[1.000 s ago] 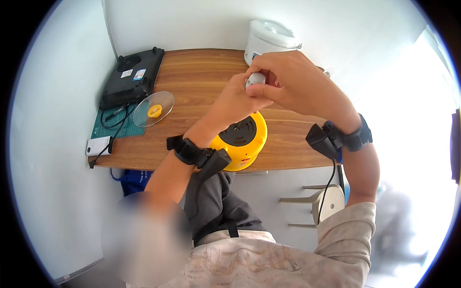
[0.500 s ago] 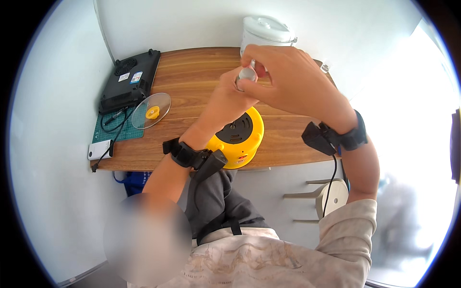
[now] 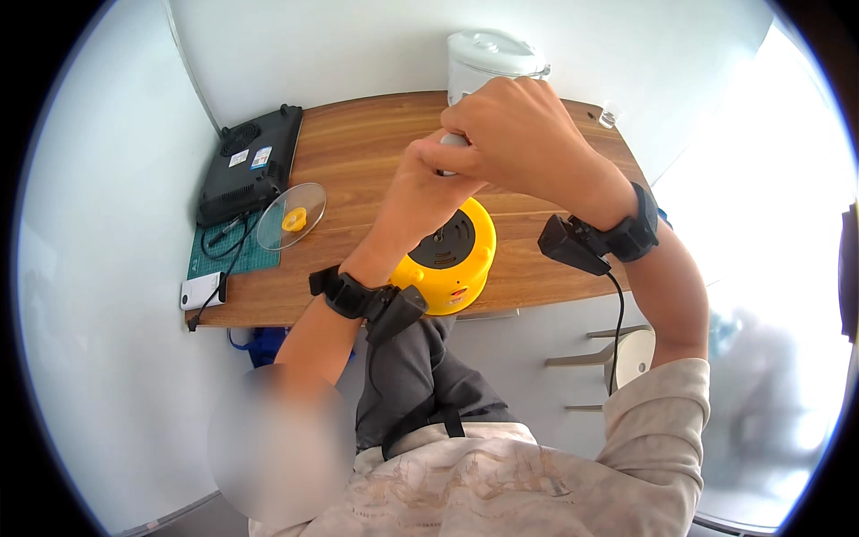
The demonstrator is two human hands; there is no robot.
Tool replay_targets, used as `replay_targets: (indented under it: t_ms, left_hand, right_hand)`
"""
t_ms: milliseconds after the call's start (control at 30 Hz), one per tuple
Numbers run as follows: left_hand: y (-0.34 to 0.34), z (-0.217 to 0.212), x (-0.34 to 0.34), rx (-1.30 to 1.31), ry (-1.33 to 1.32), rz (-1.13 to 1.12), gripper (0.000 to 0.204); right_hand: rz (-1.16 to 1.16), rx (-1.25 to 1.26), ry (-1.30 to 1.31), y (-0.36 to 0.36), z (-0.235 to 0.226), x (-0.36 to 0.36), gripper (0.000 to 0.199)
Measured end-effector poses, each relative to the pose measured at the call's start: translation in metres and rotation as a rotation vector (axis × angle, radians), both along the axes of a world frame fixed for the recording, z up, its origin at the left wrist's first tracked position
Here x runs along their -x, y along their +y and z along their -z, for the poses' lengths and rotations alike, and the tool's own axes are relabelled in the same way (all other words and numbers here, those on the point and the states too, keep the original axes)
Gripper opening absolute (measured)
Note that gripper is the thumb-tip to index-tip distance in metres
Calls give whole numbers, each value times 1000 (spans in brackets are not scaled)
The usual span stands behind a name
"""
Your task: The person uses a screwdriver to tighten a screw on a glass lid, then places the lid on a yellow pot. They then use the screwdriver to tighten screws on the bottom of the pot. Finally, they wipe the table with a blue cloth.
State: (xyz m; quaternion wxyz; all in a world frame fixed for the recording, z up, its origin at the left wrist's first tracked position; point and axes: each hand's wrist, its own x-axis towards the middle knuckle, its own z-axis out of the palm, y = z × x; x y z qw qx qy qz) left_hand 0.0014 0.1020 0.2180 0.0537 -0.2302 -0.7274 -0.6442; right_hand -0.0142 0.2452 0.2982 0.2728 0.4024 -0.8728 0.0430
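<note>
- Both hands meet above the wooden table (image 3: 358, 152), raised over a yellow round appliance (image 3: 452, 255) that sits near the table's front edge.
- Right hand (image 3: 523, 134) is curled over the top of a small pale object (image 3: 450, 141); fingers wrapped tight, knuckles up. Only a sliver of the object shows, so its kind can't be told.
- Left hand (image 3: 425, 192) comes up from below and closes on the same object's underside; grip looks firm, no gap visible betw. the two hands.
- Progress, as a judgement: the two-handed work on the object is mid-way — it's off the table, held by both hands, not set down or fitted to anything yet. The yellow appliance's dark top is uncovered; a clear lid w/ yellow knob (image 3: 293, 215) lies apart on the left.
- Also on the table: black flat cooker (image 3: 250, 166) far left, green mat (image 3: 233, 246) under its cable, white device (image 3: 203, 291) at the near-left edge, white rice cooker (image 3: 492, 58) at the far side.
- Vs. the earlier frames: hands sit a bit higher and nearer the far edge, now overlapping the rice cooker's base; less of the pale object shows than before. Table items appear unmoved.
</note>
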Motion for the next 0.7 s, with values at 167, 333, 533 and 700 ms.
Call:
replay_targets:
  t_ms: [167, 333, 533, 700]
  left_hand:
    - [-12, 5, 12, -80, -125, 99, 17]
    - [-17, 11, 14, -245, -181, 208, 14]
    - [-18, 4, 14, -101, -188, 239, 15]
    - [-11, 2, 12, 2, -58, 247, 14]
  right_hand:
    - [-20, -8, -91, 0, -6, -5, 39]
    - [-323, 148, -233, 8, 0, 1, 32]
    - [-203, 68, -273, 11, -13, -4, 36]
    - [20, -2, -153, 6, -5, 0, 51]
